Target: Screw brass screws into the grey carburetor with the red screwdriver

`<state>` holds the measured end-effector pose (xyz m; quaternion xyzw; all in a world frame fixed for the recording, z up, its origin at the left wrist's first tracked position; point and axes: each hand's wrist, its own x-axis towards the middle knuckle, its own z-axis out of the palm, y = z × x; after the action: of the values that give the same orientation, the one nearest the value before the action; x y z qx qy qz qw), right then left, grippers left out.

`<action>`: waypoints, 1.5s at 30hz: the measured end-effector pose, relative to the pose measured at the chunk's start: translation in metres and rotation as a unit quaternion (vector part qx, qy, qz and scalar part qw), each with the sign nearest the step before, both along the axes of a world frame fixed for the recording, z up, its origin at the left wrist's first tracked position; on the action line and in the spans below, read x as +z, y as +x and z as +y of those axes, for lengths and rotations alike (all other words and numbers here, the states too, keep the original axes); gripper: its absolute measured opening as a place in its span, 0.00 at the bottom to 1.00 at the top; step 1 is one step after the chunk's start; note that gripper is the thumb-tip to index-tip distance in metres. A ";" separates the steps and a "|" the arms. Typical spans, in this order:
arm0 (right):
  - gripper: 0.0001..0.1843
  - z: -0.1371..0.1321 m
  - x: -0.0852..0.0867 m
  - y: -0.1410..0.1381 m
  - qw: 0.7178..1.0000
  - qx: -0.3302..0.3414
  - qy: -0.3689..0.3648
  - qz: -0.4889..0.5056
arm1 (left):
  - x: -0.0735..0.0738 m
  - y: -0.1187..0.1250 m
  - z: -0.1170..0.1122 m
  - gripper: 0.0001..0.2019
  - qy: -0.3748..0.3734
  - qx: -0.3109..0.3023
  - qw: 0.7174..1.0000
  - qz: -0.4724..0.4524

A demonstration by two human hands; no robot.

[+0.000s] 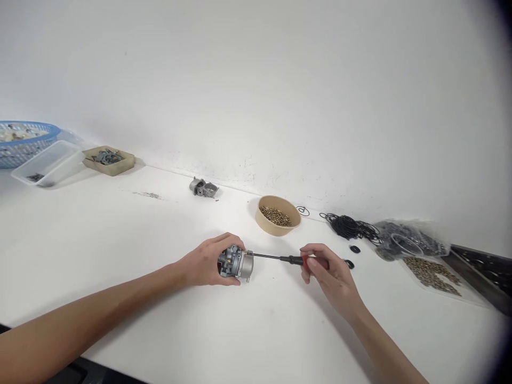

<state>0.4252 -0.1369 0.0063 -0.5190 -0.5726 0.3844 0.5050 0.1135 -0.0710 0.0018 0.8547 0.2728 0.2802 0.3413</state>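
My left hand [212,261] is wrapped round a grey metal carburetor [234,262], holding it on its side on the white table with its round bowl facing right. In my right hand [330,274] is a screwdriver [292,260] with a red and black handle and a long dark shaft. The shaft points left, and its tip meets the upper edge of the carburetor's bowl, near a small brass-coloured screw. Exactly how the tip sits on the screw is too small to tell.
Behind my hands stands a tan bowl [276,229] of brass screws. Loose metal castings [204,188] lie by the wall. To the right are black rubber rings [348,226] and a tray of brass parts [432,274]; at far left, a tan tray [126,164], a clear box [60,165] and a blue basket [44,141].
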 end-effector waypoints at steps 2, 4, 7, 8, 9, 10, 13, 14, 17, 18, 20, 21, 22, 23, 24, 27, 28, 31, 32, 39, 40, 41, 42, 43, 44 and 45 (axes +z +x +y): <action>0.16 0.000 0.000 0.001 1.000 -0.011 -0.009 -0.025 | -0.003 0.000 0.001 0.29 0.011 -0.002 1.000 -0.006; 0.17 -0.001 0.000 0.001 0.999 0.000 0.000 -0.033 | -0.005 0.000 0.002 0.29 0.019 0.001 1.000 -0.008; 0.15 -0.002 0.000 0.000 0.999 0.024 0.025 -0.020 | -0.008 0.000 0.003 0.28 0.026 0.004 1.000 -0.006; 0.15 -0.002 -0.001 0.000 0.999 0.017 0.024 -0.023 | -0.008 0.000 0.003 0.28 0.027 0.004 1.000 -0.007; 0.14 -0.002 -0.001 -0.001 0.999 0.005 0.018 -0.031 | -0.008 -0.001 0.003 0.28 0.029 0.004 1.000 -0.008; 0.14 -0.002 -0.001 -0.002 0.999 -0.008 0.012 -0.040 | -0.008 -0.001 0.003 0.28 0.031 0.004 0.999 -0.009; 0.16 -0.002 -0.001 -0.002 0.999 -0.011 0.014 -0.041 | -0.008 -0.001 0.002 0.28 0.033 0.007 0.999 -0.006; 0.15 -0.002 -0.001 -0.002 0.999 0.002 0.023 -0.028 | -0.007 -0.002 0.002 0.28 0.032 0.009 0.999 -0.004; 0.16 -0.002 0.000 -0.001 0.999 0.031 0.025 0.011 | -0.006 -0.002 0.001 0.28 0.031 0.008 0.999 0.004; 0.15 -0.002 0.000 0.000 0.999 0.029 0.011 0.012 | -0.006 -0.002 0.001 0.28 0.032 0.008 0.999 0.006; 0.14 -0.002 0.000 0.000 1.000 0.022 -0.021 0.006 | -0.006 -0.001 0.002 0.28 0.038 0.006 0.999 0.007; 0.16 -0.002 -0.001 0.000 0.999 0.021 -0.028 0.004 | -0.007 -0.001 0.002 0.27 0.041 0.007 0.999 0.006; 0.16 -0.003 -0.001 0.000 0.999 0.022 -0.025 0.005 | -0.007 -0.001 0.002 0.27 0.042 0.008 0.999 0.005; 0.16 -0.003 -0.002 -0.001 1.000 0.025 -0.014 0.010 | -0.006 -0.001 0.002 0.27 0.043 0.010 0.999 0.006; 0.15 -0.003 -0.003 -0.001 0.999 0.030 0.002 0.017 | -0.006 0.000 0.001 0.27 0.042 0.013 0.999 0.007; 0.13 -0.002 -0.003 -0.002 0.999 0.023 0.024 0.022 | -0.003 -0.001 0.000 0.27 0.037 0.015 0.999 0.015; 0.12 -0.002 -0.002 -0.003 1.000 0.014 0.018 0.014 | -0.002 -0.001 0.000 0.27 0.036 0.015 0.999 0.016; 0.13 -0.004 0.000 -0.005 1.000 0.000 0.008 -0.007 | 0.000 -0.002 0.000 0.27 0.032 0.024 0.999 0.020; 0.13 -0.004 0.000 -0.005 1.000 0.007 0.014 -0.007 | -0.001 -0.002 0.000 0.26 0.032 0.026 0.999 0.021; 0.12 -0.007 0.003 -0.004 0.999 0.010 0.033 -0.040 | -0.009 -0.002 0.002 0.27 0.068 0.016 0.998 0.006; 0.13 -0.006 0.004 -0.004 0.999 0.010 0.021 -0.046 | -0.011 -0.002 0.002 0.27 0.074 0.018 0.997 0.005; 0.15 -0.006 0.005 -0.003 0.999 0.014 0.003 -0.047 | -0.012 -0.002 0.002 0.27 0.079 0.020 0.997 0.004; 0.16 -0.005 0.007 -0.003 0.999 0.022 -0.020 -0.043 | -0.012 -0.002 0.002 0.27 0.083 0.022 0.996 0.003; 0.18 -0.005 0.008 -0.002 0.998 0.031 -0.043 -0.036 | -0.013 -0.002 0.002 0.27 0.086 0.022 0.996 0.003; 0.19 -0.004 0.010 -0.001 0.997 0.040 -0.065 -0.029 | -0.014 -0.002 0.002 0.27 0.090 0.021 0.996 0.004; 0.20 -0.004 0.012 -0.001 0.995 0.046 -0.084 -0.021 | -0.014 -0.003 0.002 0.27 0.093 0.020 0.995 0.004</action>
<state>0.4246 -0.1407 0.0179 -0.5410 -0.5720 0.4431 0.4288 0.1110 -0.0686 -0.0119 0.8782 0.2635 0.3079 0.2539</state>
